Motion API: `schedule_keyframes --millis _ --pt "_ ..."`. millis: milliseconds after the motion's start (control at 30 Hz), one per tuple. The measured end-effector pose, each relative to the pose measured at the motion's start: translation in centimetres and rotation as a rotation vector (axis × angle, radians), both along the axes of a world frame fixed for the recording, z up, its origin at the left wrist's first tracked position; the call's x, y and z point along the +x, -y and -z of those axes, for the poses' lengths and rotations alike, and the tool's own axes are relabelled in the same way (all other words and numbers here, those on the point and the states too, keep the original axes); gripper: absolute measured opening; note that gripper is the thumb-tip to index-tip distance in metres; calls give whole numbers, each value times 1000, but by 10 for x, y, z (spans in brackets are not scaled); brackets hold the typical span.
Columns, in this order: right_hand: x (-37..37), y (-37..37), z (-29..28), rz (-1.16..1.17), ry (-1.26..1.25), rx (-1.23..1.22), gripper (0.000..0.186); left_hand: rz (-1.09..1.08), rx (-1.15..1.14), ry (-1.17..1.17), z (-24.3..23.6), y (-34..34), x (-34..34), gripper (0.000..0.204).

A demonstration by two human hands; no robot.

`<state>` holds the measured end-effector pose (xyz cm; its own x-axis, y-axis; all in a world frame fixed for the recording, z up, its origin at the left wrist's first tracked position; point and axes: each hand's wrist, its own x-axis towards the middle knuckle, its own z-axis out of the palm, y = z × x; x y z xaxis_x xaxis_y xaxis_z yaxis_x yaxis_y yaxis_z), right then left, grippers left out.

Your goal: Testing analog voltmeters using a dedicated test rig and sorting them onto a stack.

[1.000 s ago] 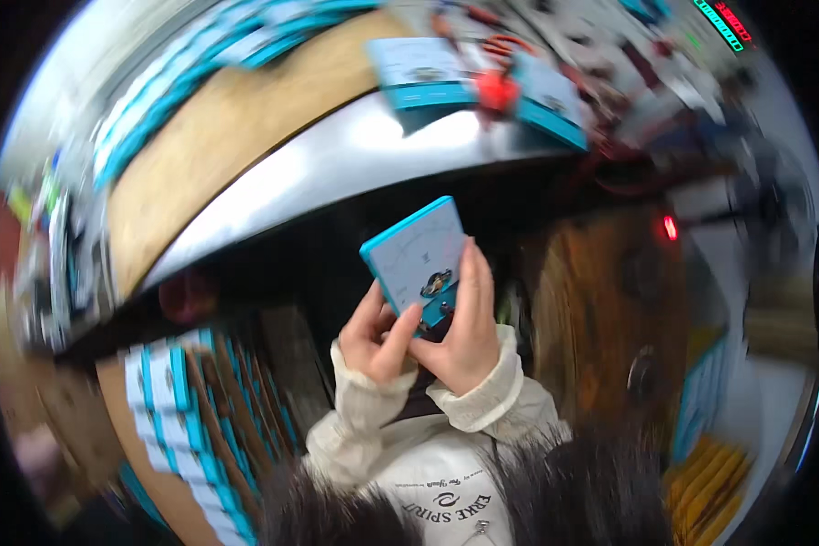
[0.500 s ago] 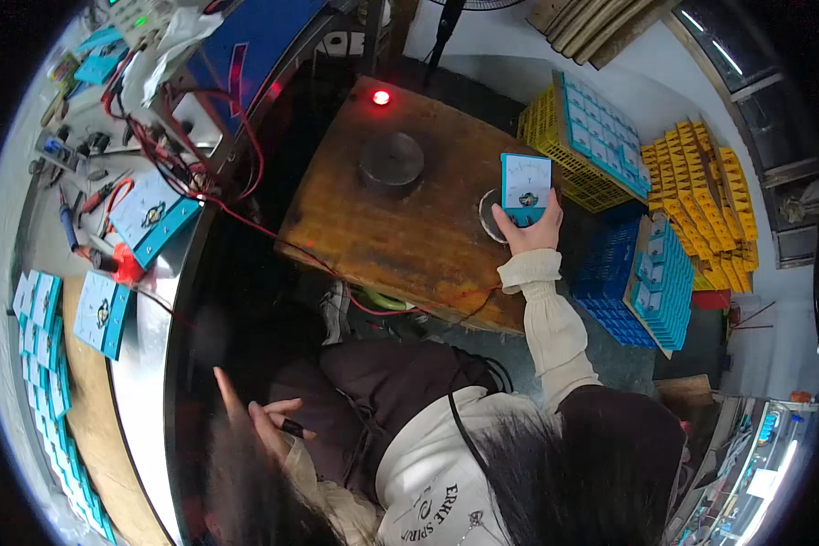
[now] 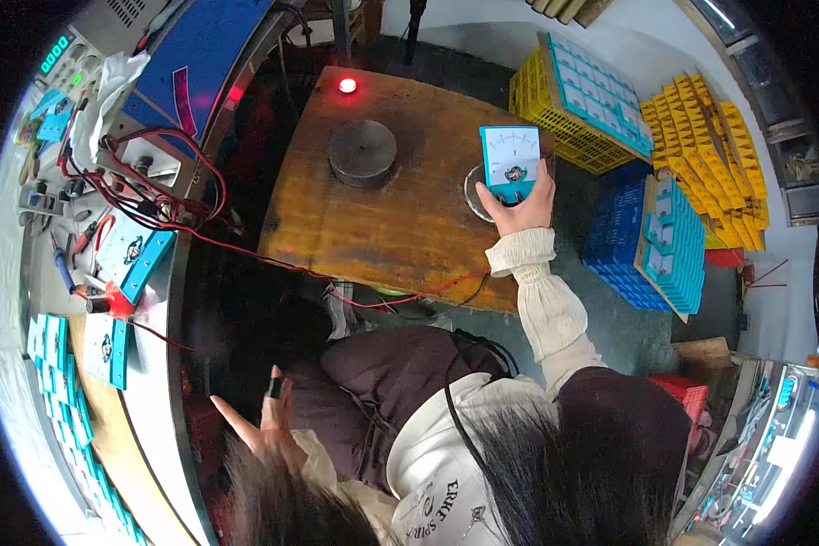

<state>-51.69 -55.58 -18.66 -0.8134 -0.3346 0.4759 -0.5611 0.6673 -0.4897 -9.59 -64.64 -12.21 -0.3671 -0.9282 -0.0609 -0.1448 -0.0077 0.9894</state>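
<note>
My right hand (image 3: 523, 202) grips a teal-edged panel meter (image 3: 511, 155) with a white dial face, held above a round metal piece (image 3: 474, 191) on the worn wooden table (image 3: 419, 246). A second round metal block (image 3: 362, 153) sits left of it, and a red light (image 3: 347, 85) glows at the table's rear left. My left hand (image 3: 262, 414) is open by my lap at the lower left, fingers apart, a black band round one finger.
The left bench (image 3: 156, 373) holds more meters (image 3: 132, 255), tools, red and black leads and an instrument. At right stand a yellow crate (image 3: 530, 100) and a blue crate (image 3: 614, 259), both topped with teal meters, and stacked yellow pieces (image 3: 705, 164). A fan stand rises behind the table.
A second ago both hands held the meter near the bench. My view has turned right; my right hand carries the meter over the wooden table, while my left hand has let go and spread.
</note>
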Motion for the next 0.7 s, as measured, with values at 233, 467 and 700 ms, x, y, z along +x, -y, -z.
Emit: schedule_keyframes --millis 233,467,700 --pt "2 1 -3 17 -7 2 104 -84 63 -34 -10 -9 -6 85" --pt "1 1 -2 8 -25 3 104 -31 108 70 -9 -6 -5 79" --pt "1 1 -1 2 -18 7 104 -166 138 16 -12 -18 -11 76"
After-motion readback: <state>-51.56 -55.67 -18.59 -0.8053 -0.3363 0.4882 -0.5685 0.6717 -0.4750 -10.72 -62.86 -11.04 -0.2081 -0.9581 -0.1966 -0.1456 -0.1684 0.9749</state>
